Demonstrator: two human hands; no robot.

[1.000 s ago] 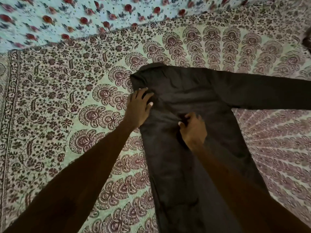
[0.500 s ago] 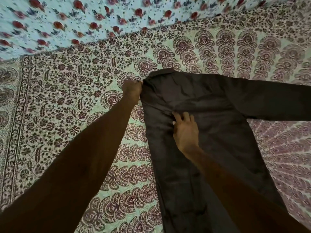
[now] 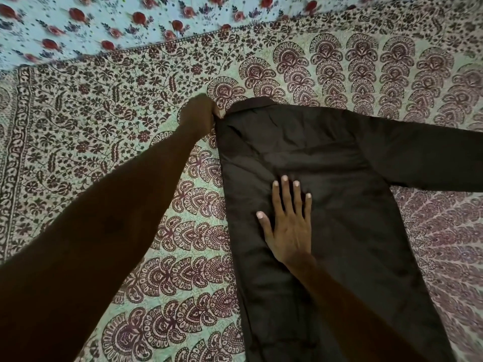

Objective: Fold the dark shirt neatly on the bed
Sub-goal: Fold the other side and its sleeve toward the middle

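The dark shirt (image 3: 339, 205) lies back-up on the bed, collar toward the far side. Its left side is folded inward along a straight edge, and one sleeve stretches out flat to the right. My left hand (image 3: 201, 113) pinches the shirt's top left corner by the collar. My right hand (image 3: 287, 220) rests flat on the middle of the shirt, fingers spread, palm down, holding nothing.
The bed is covered with a printed sheet (image 3: 130, 142) of maroon paisley and floral motifs on pale green. A light blue cloth with red flowers (image 3: 104, 24) lies along the far edge.
My left hand went from resting flat on the shirt's left edge up to its top corner and gripped it. My right hand opened from a pinch and now lies flat.
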